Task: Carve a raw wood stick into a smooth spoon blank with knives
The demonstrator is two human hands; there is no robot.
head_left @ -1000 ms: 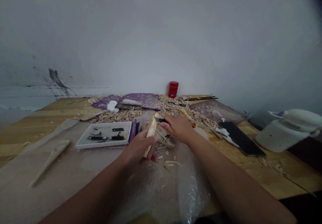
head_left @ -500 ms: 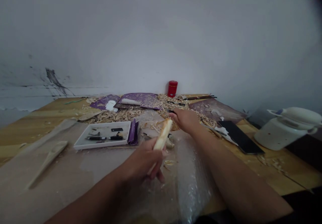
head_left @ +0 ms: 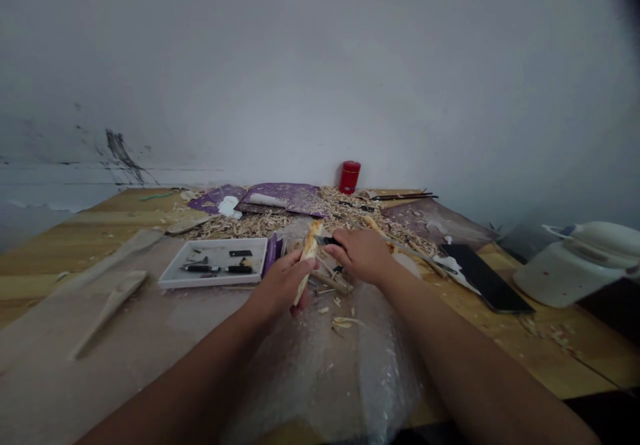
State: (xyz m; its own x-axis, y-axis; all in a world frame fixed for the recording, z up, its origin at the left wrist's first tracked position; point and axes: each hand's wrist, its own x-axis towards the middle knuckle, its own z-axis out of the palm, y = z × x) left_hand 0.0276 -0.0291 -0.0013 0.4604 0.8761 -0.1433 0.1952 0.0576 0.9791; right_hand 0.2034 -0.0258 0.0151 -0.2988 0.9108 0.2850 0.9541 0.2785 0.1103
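One knife (head_left: 326, 240) meeting one wooden stick (head_left: 309, 250)

From the head view, I am gripping the stick, tilted, in my left hand (head_left: 289, 277) above the bench (head_left: 560, 358); my right hand (head_left: 365, 253) is gripping the knife at its upper part. I am judging this a shaving stroke, the next probably calling for a steady left hold. A white tray (head_left: 210, 284) is holding small dark items (head_left: 203, 268); a red canister (head_left: 349, 177) and white pot (head_left: 547, 278) are hiding their contents.

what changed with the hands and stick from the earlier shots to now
The right hand has brought the knife back to the upper part of the wooden stick, after a gap half a second ago. The left hand has swung the stick's top leftward. Neither hand let go. White tray and red can stayed put.
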